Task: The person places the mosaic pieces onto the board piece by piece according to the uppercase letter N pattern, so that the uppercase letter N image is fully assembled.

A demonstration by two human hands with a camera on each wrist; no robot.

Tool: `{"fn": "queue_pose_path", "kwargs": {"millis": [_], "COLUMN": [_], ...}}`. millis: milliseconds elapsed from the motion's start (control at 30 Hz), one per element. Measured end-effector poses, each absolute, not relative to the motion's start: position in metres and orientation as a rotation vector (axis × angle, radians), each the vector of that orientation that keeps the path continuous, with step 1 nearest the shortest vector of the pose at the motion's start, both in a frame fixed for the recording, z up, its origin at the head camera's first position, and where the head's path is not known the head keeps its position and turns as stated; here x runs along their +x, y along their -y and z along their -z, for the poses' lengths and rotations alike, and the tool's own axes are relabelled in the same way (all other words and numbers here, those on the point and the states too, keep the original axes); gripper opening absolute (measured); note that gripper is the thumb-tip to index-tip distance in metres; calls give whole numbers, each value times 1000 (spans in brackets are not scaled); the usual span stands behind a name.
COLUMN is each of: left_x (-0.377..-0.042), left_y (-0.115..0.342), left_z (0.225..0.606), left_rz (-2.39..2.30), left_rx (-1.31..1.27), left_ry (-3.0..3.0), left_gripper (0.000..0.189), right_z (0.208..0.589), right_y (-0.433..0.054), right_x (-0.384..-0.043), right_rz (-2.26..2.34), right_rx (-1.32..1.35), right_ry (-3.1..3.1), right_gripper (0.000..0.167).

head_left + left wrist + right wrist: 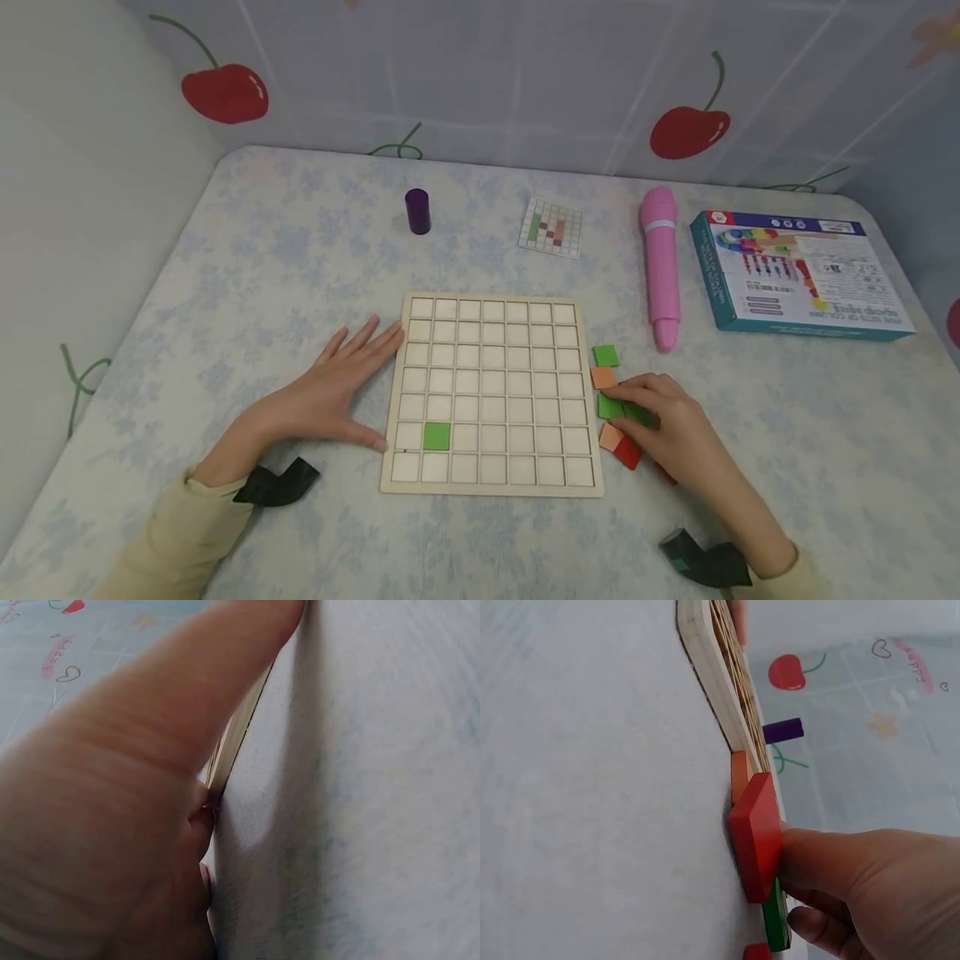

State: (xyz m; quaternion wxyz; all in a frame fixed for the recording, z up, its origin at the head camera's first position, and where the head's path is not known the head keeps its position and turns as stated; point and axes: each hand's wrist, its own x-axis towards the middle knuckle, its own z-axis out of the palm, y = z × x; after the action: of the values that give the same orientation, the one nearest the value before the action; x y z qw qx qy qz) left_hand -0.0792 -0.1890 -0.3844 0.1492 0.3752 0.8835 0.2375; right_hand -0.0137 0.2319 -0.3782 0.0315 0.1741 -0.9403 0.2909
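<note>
A wooden grid board [492, 490] lies flat on the table, with one green tile [437, 436] in a lower-left cell. My left hand [337, 383] is spread at the board's left edge, fingertips and thumb touching its frame. At the right side, my right hand [671, 421] pinches a green tile [610, 407] between thumb and forefinger, among loose tiles. Around it lie another green tile [605, 356], an orange tile [602, 377], a second orange tile [611, 437] and a red tile [627, 452]. In the right wrist view, the red tile [757, 836] partly hides the thumb.
Behind the board lie a purple cylinder [417, 212] and a small pattern card [551, 227] with coloured squares. A pink rod-shaped tube [662, 267] and a teal-edged box [806, 275] are at the back right. A cherry-print curtain [480, 83] hangs behind the table.
</note>
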Motion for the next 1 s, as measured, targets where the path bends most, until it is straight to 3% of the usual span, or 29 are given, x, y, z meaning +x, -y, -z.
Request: {"fn": "queue_pose_path", "kwargs": {"millis": [433,667,1000], "left_x": [-80,-80,-80], "left_y": [193,194,189], "left_z": [384,384,387], "left_rz": [-719,-719,-711], "left_rx": [1120,1115,1138], "left_ry": [-2558,-2553,-2559], "left_gripper": [125,125,124], "right_z": [356,345,369], "right_y": [-214,-155,-80], "right_x": [-21,-34,-39], "right_rz": [-1049,-1350,-1606], "right_rx": [532,598,708], "right_ry": [2765,2658,2720], "right_gripper": [42,35,29]}}
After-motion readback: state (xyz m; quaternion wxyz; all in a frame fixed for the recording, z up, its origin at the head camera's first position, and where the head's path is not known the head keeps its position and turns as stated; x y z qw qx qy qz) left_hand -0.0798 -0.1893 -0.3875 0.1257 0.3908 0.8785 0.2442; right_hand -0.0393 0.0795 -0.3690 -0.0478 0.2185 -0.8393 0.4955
